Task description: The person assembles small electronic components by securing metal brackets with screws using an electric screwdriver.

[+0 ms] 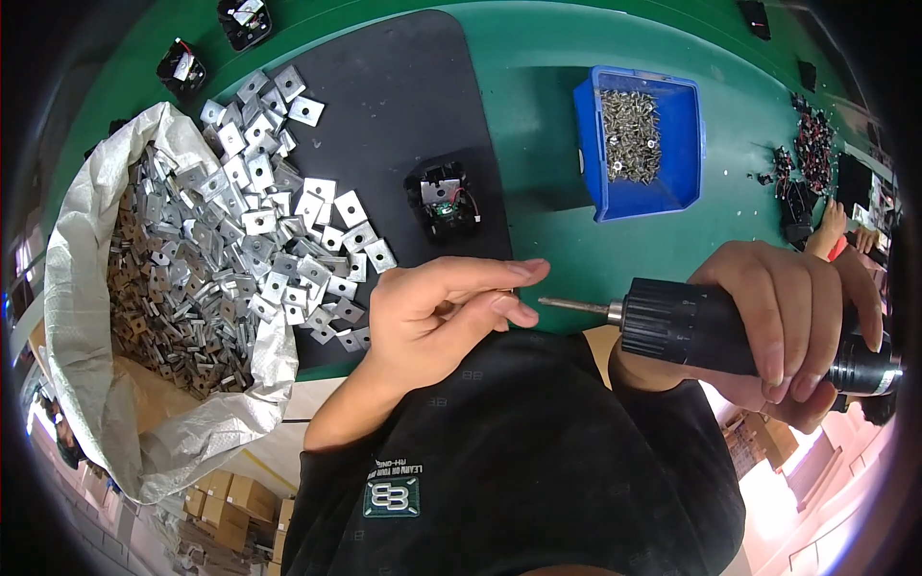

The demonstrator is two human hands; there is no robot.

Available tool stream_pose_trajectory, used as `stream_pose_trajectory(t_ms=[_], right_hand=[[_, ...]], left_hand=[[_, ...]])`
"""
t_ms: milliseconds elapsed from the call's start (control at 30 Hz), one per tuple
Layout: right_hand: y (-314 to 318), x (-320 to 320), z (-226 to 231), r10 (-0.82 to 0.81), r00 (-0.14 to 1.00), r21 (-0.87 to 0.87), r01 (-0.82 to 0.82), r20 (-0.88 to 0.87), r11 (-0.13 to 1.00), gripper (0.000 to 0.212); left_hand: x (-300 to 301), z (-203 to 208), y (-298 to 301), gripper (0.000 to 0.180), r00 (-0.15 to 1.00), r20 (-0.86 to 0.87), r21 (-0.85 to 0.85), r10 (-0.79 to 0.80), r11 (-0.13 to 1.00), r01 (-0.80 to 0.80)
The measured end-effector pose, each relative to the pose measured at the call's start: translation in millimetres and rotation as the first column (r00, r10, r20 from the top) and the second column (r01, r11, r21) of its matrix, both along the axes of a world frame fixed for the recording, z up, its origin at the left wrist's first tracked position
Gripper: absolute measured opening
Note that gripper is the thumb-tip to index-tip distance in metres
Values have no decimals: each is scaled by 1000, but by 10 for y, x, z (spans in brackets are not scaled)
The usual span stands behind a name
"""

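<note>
Right grip (789, 312) clasped round black power screwdriver (677, 324), right of frame; left grip (423, 315), centre, near bit (573, 306): cannot tell if pinching anything.

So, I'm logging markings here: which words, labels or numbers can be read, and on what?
Green patch on the black shirt: pale letters, which I won't copy.
Shirt, above the patch: white lettering, not copied.
Shirt fabric: faint marks, too small to read.
Black driver, on its collar: small pale marks, not clearly readable.
</note>
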State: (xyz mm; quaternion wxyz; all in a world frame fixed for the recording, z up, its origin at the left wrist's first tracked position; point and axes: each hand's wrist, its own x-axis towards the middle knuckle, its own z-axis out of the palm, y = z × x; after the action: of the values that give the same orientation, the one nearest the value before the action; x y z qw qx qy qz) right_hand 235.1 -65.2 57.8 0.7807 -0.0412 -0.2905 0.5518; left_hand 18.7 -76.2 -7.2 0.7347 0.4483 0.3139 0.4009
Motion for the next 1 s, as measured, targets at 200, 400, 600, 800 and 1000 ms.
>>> stream_pose_trajectory(t_ms=[200, 400, 600, 800, 1000], right_hand=[[6, 22, -9, 109, 992, -18, -108, 58, 994, 45], [12, -58, -22, 87, 995, -16, -87, 45, 996, 46], [14, -89, -48, 85, 994, 44, -88, 69, 995, 47], [46, -108, -48, 113, 988, 54, -119, 104, 991, 45], [5, -183, -57, 31, 990, -75, -21, 139, 997, 43]], left_hand=[[58, -80, -179, 20, 916, 389, -251, 97, 968, 4], [80, -127, -235, 23, 866, 489, -237, 103, 971, 18], [66, -150, -231, 21, 890, 445, -205, 103, 979, -10], [-13, -57, -93, 25, 974, 227, -72, 29, 997, -13], [-240, -138, 280, 82, 910, -295, 740, 290, 672, 26]])
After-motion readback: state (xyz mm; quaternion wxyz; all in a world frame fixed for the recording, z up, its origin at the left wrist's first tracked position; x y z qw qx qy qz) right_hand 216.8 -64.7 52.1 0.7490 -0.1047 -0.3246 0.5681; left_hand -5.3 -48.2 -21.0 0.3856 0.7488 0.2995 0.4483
